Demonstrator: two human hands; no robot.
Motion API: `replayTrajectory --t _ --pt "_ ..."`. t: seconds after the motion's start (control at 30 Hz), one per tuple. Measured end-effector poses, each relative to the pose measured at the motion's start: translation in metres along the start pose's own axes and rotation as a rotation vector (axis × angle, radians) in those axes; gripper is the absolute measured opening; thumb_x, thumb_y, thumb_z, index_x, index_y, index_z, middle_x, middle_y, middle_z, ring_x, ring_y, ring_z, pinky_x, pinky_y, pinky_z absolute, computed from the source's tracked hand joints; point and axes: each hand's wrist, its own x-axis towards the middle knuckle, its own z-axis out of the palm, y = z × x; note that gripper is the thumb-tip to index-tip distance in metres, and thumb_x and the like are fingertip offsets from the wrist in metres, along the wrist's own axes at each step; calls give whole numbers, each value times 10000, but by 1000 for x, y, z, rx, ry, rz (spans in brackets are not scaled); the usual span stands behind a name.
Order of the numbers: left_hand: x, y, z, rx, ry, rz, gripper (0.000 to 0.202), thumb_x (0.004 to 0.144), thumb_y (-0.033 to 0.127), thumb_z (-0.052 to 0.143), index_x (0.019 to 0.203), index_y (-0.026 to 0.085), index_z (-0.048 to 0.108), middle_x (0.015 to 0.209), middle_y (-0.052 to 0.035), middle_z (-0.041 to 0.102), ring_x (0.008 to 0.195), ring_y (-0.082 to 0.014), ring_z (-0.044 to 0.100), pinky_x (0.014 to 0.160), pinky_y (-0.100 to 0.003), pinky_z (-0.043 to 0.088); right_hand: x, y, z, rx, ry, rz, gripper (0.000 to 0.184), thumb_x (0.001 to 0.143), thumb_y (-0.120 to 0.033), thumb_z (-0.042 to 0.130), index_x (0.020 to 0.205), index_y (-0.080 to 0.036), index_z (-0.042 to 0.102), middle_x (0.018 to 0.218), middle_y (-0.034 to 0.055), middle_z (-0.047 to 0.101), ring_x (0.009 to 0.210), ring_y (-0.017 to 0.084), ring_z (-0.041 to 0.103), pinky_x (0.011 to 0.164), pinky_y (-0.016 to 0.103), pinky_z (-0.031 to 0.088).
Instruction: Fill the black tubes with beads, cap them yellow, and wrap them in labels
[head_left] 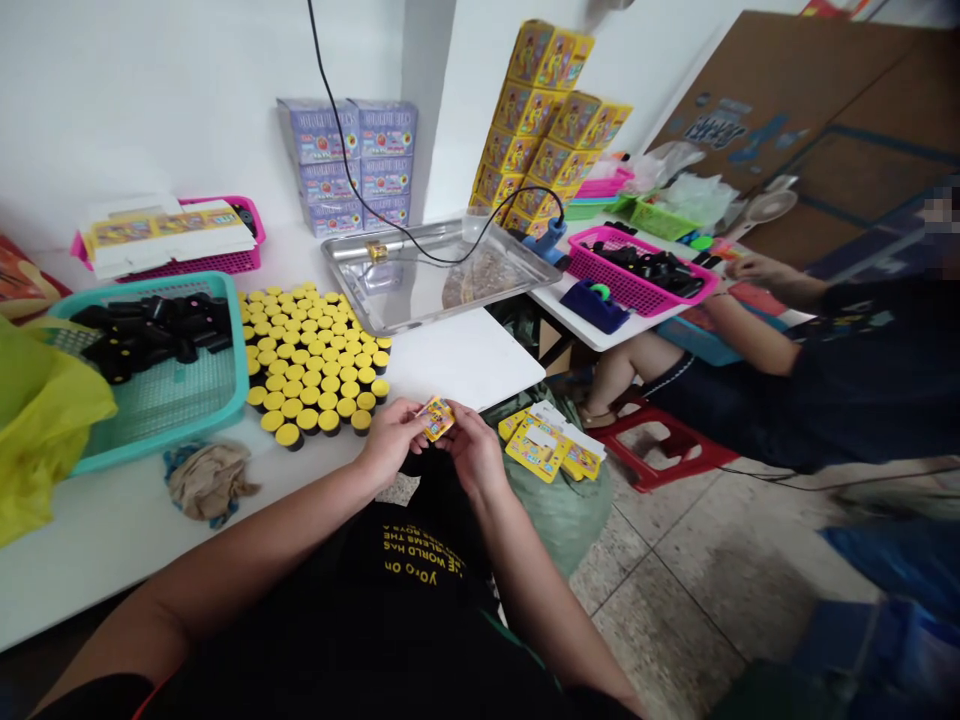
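Note:
Between my hands, just past the table's front edge, is a small yellow printed box [436, 418]. My left hand [394, 435] pinches its left side, thumb on top. The fingers of my right hand [474, 445] close on its right side. Left of my hands, a dense group of black tubs with yellow lids [307, 370] stands upright on the white table [457, 360]. Flat yellow printed cards [540, 445] lie on a green sack [559, 515] to the right of my right hand.
A turquoise basket [180, 375] of black pieces and a crumpled cloth [210, 482] are at left. Behind are a metal tray [397, 315], purple boxes [322, 135] and stacked yellow boxes [525, 110]. A co-worker [840, 330] sits at right beside a pink basket [637, 300].

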Motion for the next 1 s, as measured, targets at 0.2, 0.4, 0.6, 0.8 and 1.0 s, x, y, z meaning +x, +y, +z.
replayTrajectory --t 0.2,0.4,0.6,0.8,1.0 --pt "-3 1 0 -66 32 7 303 738 339 740 903 122 607 642 1 636 527 -101 582 459 -192 428 -5 -4 2 -15 -5 51 404 644 -451 822 912 -187 674 745 23 695 644 164 645 515 248 503" --pt "-13 0 5 -71 9 -49 297 753 326 752 864 150 540 675 -13 663 510 -119 612 450 -207 460 0 -9 7 -218 27 5 344 575 -392 853 738 -171 647 679 17 679 545 140 583 483 259 463" --pt "-30 4 -9 278 -130 -160 239 851 401 629 817 178 551 651 15 614 414 -105 552 365 -191 327 42 -41 12 -603 -368 12 244 523 -210 831 737 -162 725 643 -16 693 563 125 579 511 224 423" --pt "-58 12 -35 757 -346 92 241 849 275 629 640 181 554 540 42 521 495 -97 474 511 -213 318 78 -50 32 -1036 -829 167 173 567 -178 776 739 -167 772 662 13 722 604 165 634 583 268 492" --pt "-92 18 -93 967 -90 260 196 866 304 643 710 190 609 715 -8 628 644 -131 538 608 -228 352 40 -48 35 -730 -863 268 274 632 -276 826 869 -159 752 813 69 756 678 197 687 656 322 543"
